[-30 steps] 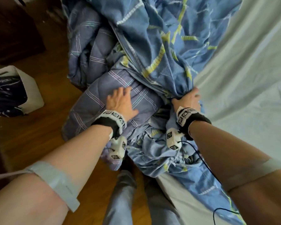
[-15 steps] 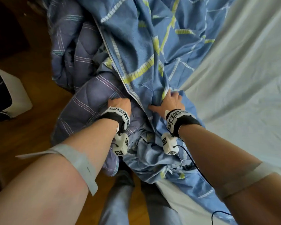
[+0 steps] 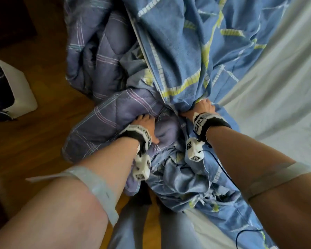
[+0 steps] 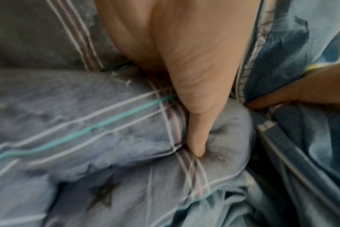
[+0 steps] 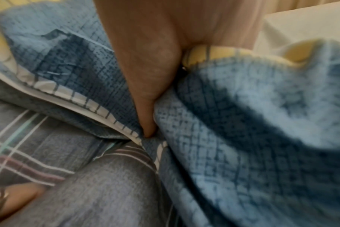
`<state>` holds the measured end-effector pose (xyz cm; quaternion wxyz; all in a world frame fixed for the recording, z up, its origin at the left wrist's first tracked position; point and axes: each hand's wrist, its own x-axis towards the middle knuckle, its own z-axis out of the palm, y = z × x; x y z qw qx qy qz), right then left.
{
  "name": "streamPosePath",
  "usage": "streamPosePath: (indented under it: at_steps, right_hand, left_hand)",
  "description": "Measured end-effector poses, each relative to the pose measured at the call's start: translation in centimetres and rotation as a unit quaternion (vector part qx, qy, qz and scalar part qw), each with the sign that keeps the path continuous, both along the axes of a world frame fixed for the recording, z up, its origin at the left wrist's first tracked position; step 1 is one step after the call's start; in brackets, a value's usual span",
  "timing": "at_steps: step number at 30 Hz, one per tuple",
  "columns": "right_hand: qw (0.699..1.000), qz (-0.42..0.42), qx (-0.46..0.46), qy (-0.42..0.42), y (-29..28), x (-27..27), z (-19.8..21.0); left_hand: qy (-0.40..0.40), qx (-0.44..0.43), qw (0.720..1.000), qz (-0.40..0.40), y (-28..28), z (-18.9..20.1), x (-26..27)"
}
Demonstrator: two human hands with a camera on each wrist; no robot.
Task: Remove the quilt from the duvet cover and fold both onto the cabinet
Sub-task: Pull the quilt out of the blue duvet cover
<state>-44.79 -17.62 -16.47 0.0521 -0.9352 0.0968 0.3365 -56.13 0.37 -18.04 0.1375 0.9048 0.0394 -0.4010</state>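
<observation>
A grey-purple plaid quilt (image 3: 104,112) spills off the bed's left side toward the floor. Beside it lies the blue duvet cover (image 3: 183,51) with yellow and white lines, bunched along the bed edge. My left hand (image 3: 147,123) grips a fold of the quilt (image 4: 107,122), thumb dug into the padding. Just to its right, my right hand (image 3: 203,108) clutches a gathered bunch of the cover (image 5: 243,122) by its white-edged opening. The two hands sit close together, and the fingers of both are buried in cloth.
A pale bedsheet (image 3: 267,97) covers the mattress on the right. Wooden floor (image 3: 39,141) lies on the left, with a white bag (image 3: 9,92) standing on it. Dark furniture (image 3: 9,18) fills the upper left corner. My legs (image 3: 133,230) stand at the bed edge.
My left hand went from lying flat on the quilt to gripping a fold of it. My right hand took a new grip on the cover, and more quilt shows outside it.
</observation>
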Motion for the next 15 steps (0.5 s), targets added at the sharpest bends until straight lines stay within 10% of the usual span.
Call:
streamPosePath:
  at_steps: [15]
  right_hand:
    - [0.995, 0.005, 0.079, 0.058, -2.2, 3.1, -2.2]
  left_hand:
    - [0.084, 0.066, 0.992, 0.065, -2.0, -0.9, 3.9]
